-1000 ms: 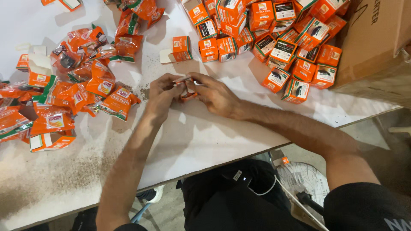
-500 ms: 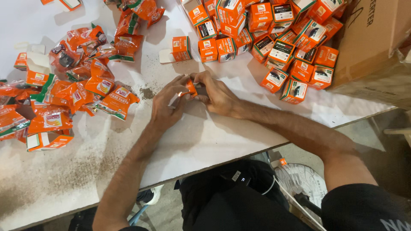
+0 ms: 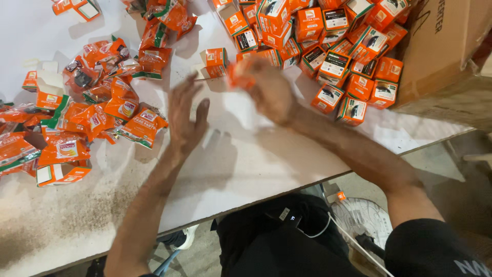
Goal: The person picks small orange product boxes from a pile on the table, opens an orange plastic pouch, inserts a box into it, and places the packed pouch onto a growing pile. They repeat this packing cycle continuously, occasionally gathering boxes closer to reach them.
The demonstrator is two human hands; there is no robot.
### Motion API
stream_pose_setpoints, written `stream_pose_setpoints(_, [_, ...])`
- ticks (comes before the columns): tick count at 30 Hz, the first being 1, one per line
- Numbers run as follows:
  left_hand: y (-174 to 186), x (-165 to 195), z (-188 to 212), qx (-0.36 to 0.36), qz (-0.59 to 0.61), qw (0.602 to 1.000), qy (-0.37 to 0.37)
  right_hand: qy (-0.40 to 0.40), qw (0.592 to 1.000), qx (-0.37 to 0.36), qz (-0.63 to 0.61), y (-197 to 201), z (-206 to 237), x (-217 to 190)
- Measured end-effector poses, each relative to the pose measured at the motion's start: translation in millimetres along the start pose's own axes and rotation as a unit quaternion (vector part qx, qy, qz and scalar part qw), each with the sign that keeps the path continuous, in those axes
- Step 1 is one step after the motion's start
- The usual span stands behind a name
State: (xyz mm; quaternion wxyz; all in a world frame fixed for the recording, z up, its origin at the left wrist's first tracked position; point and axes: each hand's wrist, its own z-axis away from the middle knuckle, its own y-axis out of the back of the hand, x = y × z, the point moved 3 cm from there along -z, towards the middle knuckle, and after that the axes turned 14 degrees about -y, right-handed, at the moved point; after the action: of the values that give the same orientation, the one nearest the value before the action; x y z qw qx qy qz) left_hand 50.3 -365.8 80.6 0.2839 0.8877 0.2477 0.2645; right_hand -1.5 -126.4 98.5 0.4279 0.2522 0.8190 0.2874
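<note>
Mostly blurred: right hand gripping orange box.

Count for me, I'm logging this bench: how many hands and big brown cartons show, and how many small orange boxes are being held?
Hands: 2, the left hand and the right hand
Big brown carton: 1
Small orange box, blurred, held in the right hand: 1
Total: 4

Bare table between pouches, boxes.
</note>
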Motion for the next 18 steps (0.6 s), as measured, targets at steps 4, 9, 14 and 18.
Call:
stream_pose_setpoints(4, [-20,-31,-46,0.006,-0.070,0.995,-0.069,0.096,0.967,0.220,0.086,24,-12,4])
stream_pose_setpoints(9, [-36,-44,-86,-0.052,-0.075,0.996,0.017,0.072,0.992,-0.044,-0.090,-9,10,-8])
stream_pose_setpoints(14, [-17,-6,-66,-0.044,0.086,0.982,-0.162,-0.062,0.972,-0.145,-0.176,-16,4,-7])
stream_pose_setpoints(18, [-20,-19,-77,-0.045,0.228,0.972,-0.042,-0.078,0.970,-0.178,-0.148,-21,10,-15])
